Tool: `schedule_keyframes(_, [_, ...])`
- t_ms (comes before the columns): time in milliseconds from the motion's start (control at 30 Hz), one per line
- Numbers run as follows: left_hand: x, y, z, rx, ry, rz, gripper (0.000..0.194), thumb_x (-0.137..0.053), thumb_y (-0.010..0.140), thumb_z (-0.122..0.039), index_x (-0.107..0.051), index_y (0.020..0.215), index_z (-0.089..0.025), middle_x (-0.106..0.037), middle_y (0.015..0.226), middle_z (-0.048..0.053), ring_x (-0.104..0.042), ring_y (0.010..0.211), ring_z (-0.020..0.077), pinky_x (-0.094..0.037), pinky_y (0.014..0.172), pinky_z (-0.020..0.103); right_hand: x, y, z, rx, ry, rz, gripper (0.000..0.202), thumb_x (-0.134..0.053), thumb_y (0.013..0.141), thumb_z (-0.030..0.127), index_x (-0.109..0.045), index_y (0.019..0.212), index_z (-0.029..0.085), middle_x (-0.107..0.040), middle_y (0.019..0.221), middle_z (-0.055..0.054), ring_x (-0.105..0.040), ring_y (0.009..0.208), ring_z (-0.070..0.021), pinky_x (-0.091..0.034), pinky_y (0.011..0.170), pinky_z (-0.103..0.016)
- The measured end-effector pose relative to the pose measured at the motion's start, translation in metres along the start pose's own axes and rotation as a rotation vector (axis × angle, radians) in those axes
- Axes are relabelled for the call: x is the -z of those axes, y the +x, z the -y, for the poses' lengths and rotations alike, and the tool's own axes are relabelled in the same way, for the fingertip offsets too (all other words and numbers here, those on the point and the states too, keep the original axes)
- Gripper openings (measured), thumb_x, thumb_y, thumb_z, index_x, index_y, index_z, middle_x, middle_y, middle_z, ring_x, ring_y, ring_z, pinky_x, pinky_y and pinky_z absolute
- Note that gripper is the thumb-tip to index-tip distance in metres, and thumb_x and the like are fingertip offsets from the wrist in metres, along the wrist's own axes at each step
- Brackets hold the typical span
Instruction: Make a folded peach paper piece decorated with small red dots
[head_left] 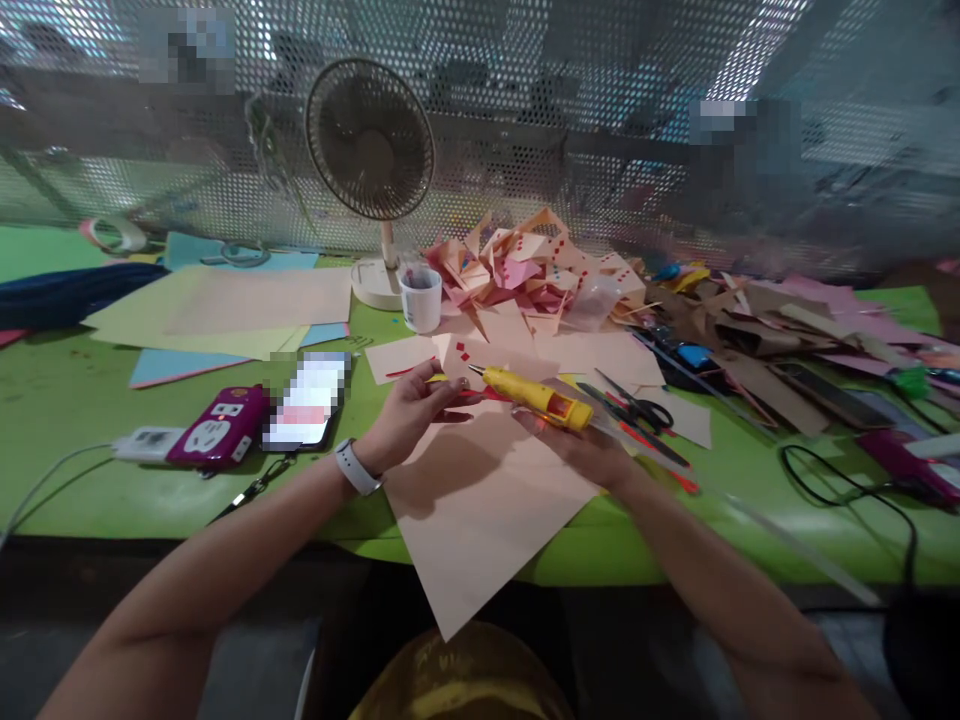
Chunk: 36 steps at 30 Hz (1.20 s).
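Observation:
My right hand (581,447) is closed round a yellow hot glue gun (525,392), whose metal nozzle points left. A small orange-red light glows on its underside. Close to the nozzle, my left hand (416,412) is pinched with the thumb near the fingers. What it holds, if anything, is too small to make out; something red shows just beyond the fingertips. Beneath both hands lies a large peach paper sheet (480,500), one corner hanging over the table's front edge. A folded peach paper piece with red diamonds (487,358) stands just behind the hands.
Scissors (649,408) lie right of the glue gun. Behind are a white cup (421,300), a fan (373,150) and a heap of folded papers (525,260). A phone (307,400) and a magenta power strip (221,428) lie left; cardboard scraps (772,340) crowd the right.

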<state>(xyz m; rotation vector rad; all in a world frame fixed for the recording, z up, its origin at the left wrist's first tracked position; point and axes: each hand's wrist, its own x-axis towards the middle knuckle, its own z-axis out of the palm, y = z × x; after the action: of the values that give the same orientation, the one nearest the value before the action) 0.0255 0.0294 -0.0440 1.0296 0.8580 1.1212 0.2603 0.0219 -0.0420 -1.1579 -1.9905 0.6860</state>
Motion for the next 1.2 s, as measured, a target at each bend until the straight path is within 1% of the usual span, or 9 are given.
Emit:
schedule_keyframes(100, [0.000, -0.001, -0.001, -0.001, 0.006, -0.005, 0.040, -0.081, 0.075, -0.041, -0.053, 0.093, -0.019, -0.074, 0.096, 0.006, -0.073, 0.102, 0.0280, -0.059, 0.075, 0.033, 0.002, 0.000, 0.008, -0.004, -0.008, -0.005, 0.028, -0.065, 0.089, 0.046, -0.066, 0.107, 0.024, -0.069, 0.098, -0.004, -0.066, 0.090, -0.0233, -0.052, 0.077, -0.035])
schedule_keyframes(200, [0.000, -0.001, -0.001, -0.009, 0.007, -0.004, 0.041, -0.081, 0.074, -0.043, -0.053, 0.091, -0.018, -0.074, 0.096, 0.007, -0.072, 0.102, 0.0279, -0.060, 0.074, 0.032, 0.001, 0.000, 0.009, 0.067, 0.006, -0.009, 0.024, -0.065, 0.089, 0.041, -0.065, 0.107, 0.026, -0.069, 0.103, -0.004, -0.065, 0.094, -0.0238, -0.050, 0.078, -0.035])
schedule_keyframes(367, [0.000, 0.000, -0.001, -0.005, 0.010, -0.010, 0.042, -0.082, 0.072, -0.045, -0.054, 0.087, -0.018, -0.073, 0.098, 0.007, -0.072, 0.102, 0.0281, -0.060, 0.071, 0.030, -0.003, 0.000, 0.005, 0.164, -0.026, -0.024, 0.014, -0.064, 0.090, 0.036, -0.063, 0.102, 0.029, -0.068, 0.098, -0.003, -0.066, 0.089, -0.0231, -0.050, 0.076, -0.036])
schedule_keyframes(500, [0.000, -0.001, 0.000, -0.010, 0.005, -0.012, 0.042, -0.083, 0.071, -0.045, -0.054, 0.087, -0.018, -0.074, 0.096, 0.006, -0.073, 0.100, 0.0277, -0.060, 0.071, 0.031, -0.003, 0.001, 0.003, 0.212, -0.083, -0.033, 0.016, -0.063, 0.090, 0.037, -0.061, 0.104, 0.030, -0.068, 0.100, -0.004, -0.066, 0.090, -0.0249, -0.052, 0.077, -0.039])
schedule_keyframes(633, [0.000, -0.001, -0.001, -0.011, 0.007, -0.011, 0.041, -0.082, 0.072, -0.044, -0.055, 0.088, -0.018, -0.074, 0.096, 0.006, -0.073, 0.099, 0.0276, -0.060, 0.071, 0.032, -0.003, 0.001, 0.001, 0.232, -0.112, -0.026, 0.016, -0.062, 0.090, 0.037, -0.059, 0.105, 0.031, -0.068, 0.101, -0.004, -0.066, 0.091, -0.0267, -0.054, 0.078, -0.041])
schedule_keyframes(767, [0.000, 0.000, -0.001, -0.008, 0.011, -0.007, 0.040, -0.082, 0.073, -0.044, -0.056, 0.089, -0.018, -0.074, 0.096, 0.007, -0.073, 0.099, 0.0273, -0.060, 0.071, 0.031, -0.002, 0.002, 0.001, 0.241, -0.135, -0.020, 0.016, -0.061, 0.090, 0.037, -0.059, 0.106, 0.032, -0.067, 0.101, -0.005, -0.066, 0.091, -0.0264, -0.054, 0.077, -0.041])
schedule_keyframes(967, [0.000, -0.002, -0.003, -0.009, 0.018, -0.002, 0.039, -0.082, 0.073, -0.045, -0.058, 0.088, -0.018, -0.074, 0.095, 0.007, -0.072, 0.101, 0.0281, -0.060, 0.071, 0.032, -0.003, 0.003, 0.002, 0.212, -0.166, -0.040, 0.017, -0.062, 0.089, 0.042, -0.060, 0.100, 0.029, -0.069, 0.100, -0.006, -0.067, 0.090, -0.0272, -0.055, 0.077, -0.041])
schedule_keyframes(1033, [0.000, -0.002, -0.003, -0.011, 0.027, -0.002, 0.039, -0.082, 0.072, -0.045, -0.059, 0.087, -0.018, -0.074, 0.095, 0.007, -0.072, 0.102, 0.0287, -0.060, 0.072, 0.032, -0.003, 0.003, 0.000, 0.213, -0.185, -0.038, 0.016, -0.061, 0.089, 0.040, -0.059, 0.101, 0.030, -0.069, 0.101, -0.005, -0.067, 0.091, -0.0272, -0.056, 0.077, -0.040])
schedule_keyframes(1200, [0.001, -0.002, -0.001, -0.024, 0.054, 0.009, 0.036, -0.079, 0.075, -0.047, -0.063, 0.088, -0.018, -0.074, 0.100, 0.008, -0.072, 0.102, 0.0275, -0.059, 0.072, 0.030, -0.003, 0.002, -0.005, 0.282, -0.226, -0.043, 0.018, -0.060, 0.087, 0.031, -0.058, 0.105, 0.031, -0.069, 0.102, -0.006, -0.068, 0.092, -0.0287, -0.056, 0.075, -0.041])
